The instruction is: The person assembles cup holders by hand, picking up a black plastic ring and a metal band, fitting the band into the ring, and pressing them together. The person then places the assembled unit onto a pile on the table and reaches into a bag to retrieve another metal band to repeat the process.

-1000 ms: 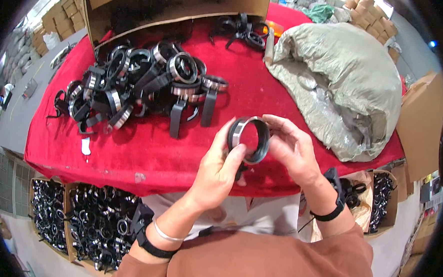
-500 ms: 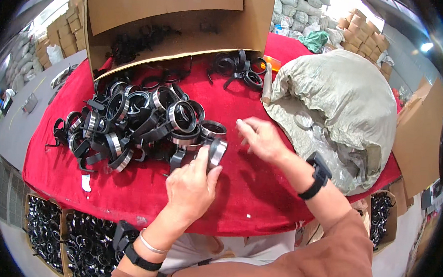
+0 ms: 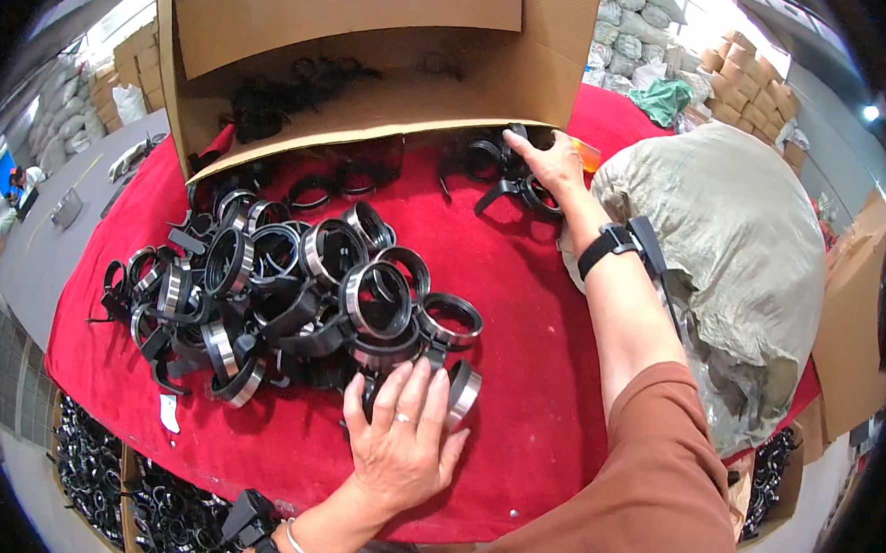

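A heap of black ring-shaped parts with silver bands and black tabs (image 3: 377,298) lies on the red cloth at the left. My left hand (image 3: 402,445) rests at its near right edge, fingers spread over a part and touching it; a silver-banded ring (image 3: 464,393) stands beside its fingers. My right hand (image 3: 549,167) is stretched far forward to a smaller group of black rings (image 3: 484,161) by the carton. Its thumb and fingers are apart at those rings, with the fingertips partly hidden. No part is visibly lifted by either hand.
An open cardboard carton (image 3: 564,63) with dark parts inside lies at the table's back. A big pale sack (image 3: 716,231) occupies the right, an orange object (image 3: 587,156) beside it. Boxes full of black parts (image 3: 88,458) stand below the table's left edge. The red-covered table (image 3: 536,422) has a curved near edge.
My right hand has moved forward from the middle of the table to the small group of rings. My left hand has loosened from around a ring and now lies spread over the heap's edge.
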Tool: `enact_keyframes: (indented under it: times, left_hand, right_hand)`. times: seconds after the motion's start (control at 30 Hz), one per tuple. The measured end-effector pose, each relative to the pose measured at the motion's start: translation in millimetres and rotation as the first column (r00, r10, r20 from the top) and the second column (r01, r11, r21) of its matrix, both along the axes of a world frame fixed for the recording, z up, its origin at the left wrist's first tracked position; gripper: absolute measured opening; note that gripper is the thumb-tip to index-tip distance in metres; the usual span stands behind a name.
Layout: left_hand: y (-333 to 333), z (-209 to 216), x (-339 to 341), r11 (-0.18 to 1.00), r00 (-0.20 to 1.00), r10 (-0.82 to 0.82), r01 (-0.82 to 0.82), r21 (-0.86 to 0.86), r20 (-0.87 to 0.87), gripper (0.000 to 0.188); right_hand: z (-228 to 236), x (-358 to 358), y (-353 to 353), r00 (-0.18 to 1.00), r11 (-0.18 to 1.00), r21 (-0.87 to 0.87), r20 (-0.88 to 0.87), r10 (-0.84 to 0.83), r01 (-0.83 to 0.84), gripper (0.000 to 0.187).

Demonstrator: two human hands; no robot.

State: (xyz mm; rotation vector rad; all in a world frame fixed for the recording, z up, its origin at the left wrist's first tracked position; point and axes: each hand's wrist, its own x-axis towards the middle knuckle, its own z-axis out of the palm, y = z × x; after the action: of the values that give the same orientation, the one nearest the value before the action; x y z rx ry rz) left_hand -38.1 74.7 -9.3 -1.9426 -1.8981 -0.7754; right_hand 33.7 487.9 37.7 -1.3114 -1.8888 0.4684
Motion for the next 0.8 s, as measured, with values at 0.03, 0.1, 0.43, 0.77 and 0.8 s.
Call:
enact_keyframes:
  times: [0.03, 0.1, 0.43, 0.77, 0.8]
  left_hand:
    - [-0.2, -1.7, -3.4, 0.999, 0.999, 0.032, -0.032, 0.011, -0.02, 0.063]
    - [0.5, -2.3, -7.9, 0.998, 0.998, 0.065, -0.065, 0.028, 0.0, 0.059]
    - [5.2, -1.1, -8.1, 0.995, 0.993, 0.077, -0.082, 0.055, 0.088, 0.049]
    - [6.4, -1.7, -12.1, 0.994, 0.99, 0.023, -0.037, 0.102, 0.138, 0.05]
    - [6.2, -1.8, -12.3, 0.994, 0.989, 0.018, -0.034, 0.104, 0.147, 0.052]
  right_hand:
    - [3.9, -13.8, -7.2, 0.998, 1.0, -0.006, 0.059, -0.006, 0.007, 0.101]
    - [3.9, -41.6, -2.4, 0.985, 0.998, -0.069, 0.171, 0.008, 0.004, 0.099]
    - [-5.5, -45.4, 62.7, 0.891, 0.906, -0.382, 0.325, 0.317, -0.183, 0.082]
    - [-5.8, -3.9, -48.9, 0.745, 0.846, -0.268, 0.402, 0.532, -0.46, 0.054]
    - [-2.7, 0.4, -63.2, 0.736, 0.843, -0.275, 0.41, 0.538, -0.463, 0.052]
